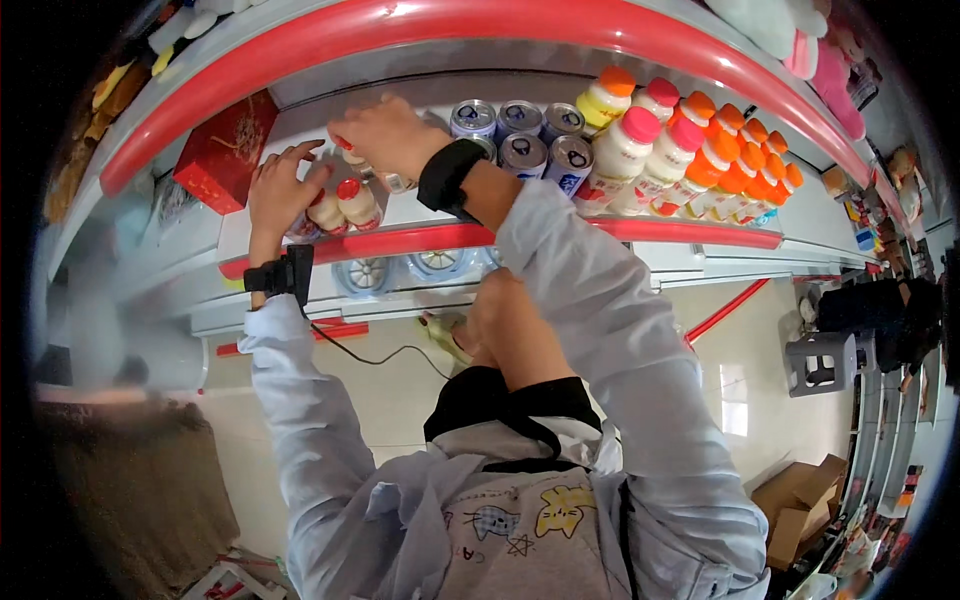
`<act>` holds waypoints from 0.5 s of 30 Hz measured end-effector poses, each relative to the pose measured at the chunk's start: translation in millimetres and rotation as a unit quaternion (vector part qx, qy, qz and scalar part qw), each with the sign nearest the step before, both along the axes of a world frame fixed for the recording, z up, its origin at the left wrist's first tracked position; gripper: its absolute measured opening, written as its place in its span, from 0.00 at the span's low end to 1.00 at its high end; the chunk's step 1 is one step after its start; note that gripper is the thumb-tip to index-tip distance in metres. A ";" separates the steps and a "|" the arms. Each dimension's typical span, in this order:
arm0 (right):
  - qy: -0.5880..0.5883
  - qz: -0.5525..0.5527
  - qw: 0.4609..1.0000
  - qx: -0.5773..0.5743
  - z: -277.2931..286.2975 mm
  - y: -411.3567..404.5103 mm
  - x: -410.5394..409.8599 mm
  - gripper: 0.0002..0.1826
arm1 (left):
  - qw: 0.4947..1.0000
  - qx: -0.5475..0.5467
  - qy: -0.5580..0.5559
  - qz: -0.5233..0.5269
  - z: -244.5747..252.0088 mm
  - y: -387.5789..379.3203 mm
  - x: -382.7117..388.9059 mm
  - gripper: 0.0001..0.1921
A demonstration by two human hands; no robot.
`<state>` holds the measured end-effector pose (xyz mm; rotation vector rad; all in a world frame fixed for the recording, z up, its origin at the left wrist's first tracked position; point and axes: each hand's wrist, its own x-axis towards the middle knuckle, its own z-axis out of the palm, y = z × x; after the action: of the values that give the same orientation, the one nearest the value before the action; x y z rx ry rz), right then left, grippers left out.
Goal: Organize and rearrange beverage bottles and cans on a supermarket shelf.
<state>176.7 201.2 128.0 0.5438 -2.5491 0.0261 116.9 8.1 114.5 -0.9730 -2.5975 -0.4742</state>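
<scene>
On the shelf with a red front strip [420,240] stand small red-capped bottles [358,204], several of them at the left. My left hand [283,191] is beside the leftmost ones, fingers spread and curled around their far side; whether it grips one cannot be told. My right hand [394,135] reaches across from the right, its fingers on a red-capped small bottle [352,156] at the back of the group. Another small bottle [396,182] lies or leans under that hand, partly hidden. Right of my right wrist stand several drink cans [523,154] in rows.
Large bottles with pink [619,157] and orange caps [720,150] fill the shelf's right part. A red box [226,154] stands at its left. Blue-rimmed round items [364,274] sit below. A grey stool [821,364], an open cardboard box [802,510] and a person [862,315] are at the right.
</scene>
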 end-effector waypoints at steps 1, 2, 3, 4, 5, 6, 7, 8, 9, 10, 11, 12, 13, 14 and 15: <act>-0.015 -0.009 1.000 0.007 -4.3 -1.4 -4.4 0.13 | 1.000 -0.005 -0.004 0.007 1.0 1.1 0.9 0.20; -0.030 -0.017 0.999 0.013 -9.3 -1.9 -7.4 0.14 | 1.000 -0.011 -0.009 0.013 1.2 2.3 1.4 0.21; -0.029 -0.018 0.999 0.011 -16.1 -3.3 -9.5 0.14 | 1.000 -0.013 -0.008 0.012 1.2 1.5 1.5 0.21; -0.003 -0.013 1.000 0.002 -23.4 -4.2 -10.4 0.14 | 1.000 -0.006 -0.008 0.010 0.3 1.2 1.5 0.21; 0.022 -0.008 1.000 -0.006 -29.3 -3.6 -12.4 0.14 | 1.000 0.001 -0.008 0.007 0.4 1.3 1.5 0.21; 0.022 -0.008 1.000 -0.008 -28.0 -6.0 -10.8 0.14 | 1.000 -0.002 -0.008 0.008 0.8 0.6 1.8 0.21; -0.027 -0.019 0.999 -0.034 -26.9 -8.9 -8.8 0.14 | 1.000 -0.014 -0.007 0.016 1.3 0.4 2.4 0.21; -0.077 -0.030 0.995 -0.059 -25.2 -10.9 -7.1 0.15 | 0.999 -0.027 -0.006 0.024 1.8 0.2 2.5 0.21; -0.076 -0.030 0.995 -0.061 -27.1 -10.5 -6.5 0.15 | 0.999 -0.029 -0.006 0.024 2.0 0.2 2.7 0.21; -0.081 -0.024 0.994 -0.073 -29.3 -10.1 -5.5 0.15 | 0.999 -0.026 -0.006 0.020 1.8 0.1 2.3 0.21; -0.085 -0.018 0.993 -0.086 -30.9 -9.8 -4.8 0.16 | 1.000 -0.022 -0.006 0.016 1.7 -0.1 1.9 0.20; -0.084 -0.019 0.992 -0.087 -30.9 -9.5 -3.9 0.16 | 1.000 -0.024 -0.005 0.015 0.7 0.3 0.8 0.20; -0.099 -0.029 0.990 -0.091 -30.7 -9.1 -2.9 0.15 | 1.000 -0.020 -0.002 0.010 -0.6 0.7 -0.4 0.20; -0.115 -0.038 0.988 -0.095 -30.4 -8.5 -1.9 0.15 | 1.000 -0.017 0.001 0.005 -2.0 1.3 -1.8 0.19; -0.114 -0.037 0.988 -0.097 -26.2 -9.6 2.7 0.15 | 1.000 -0.019 0.002 0.007 -3.4 -0.3 -2.9 0.19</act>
<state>179.4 191.6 101.8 0.3893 -2.7467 0.3233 114.0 7.8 111.1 -0.9672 -2.6163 -0.4219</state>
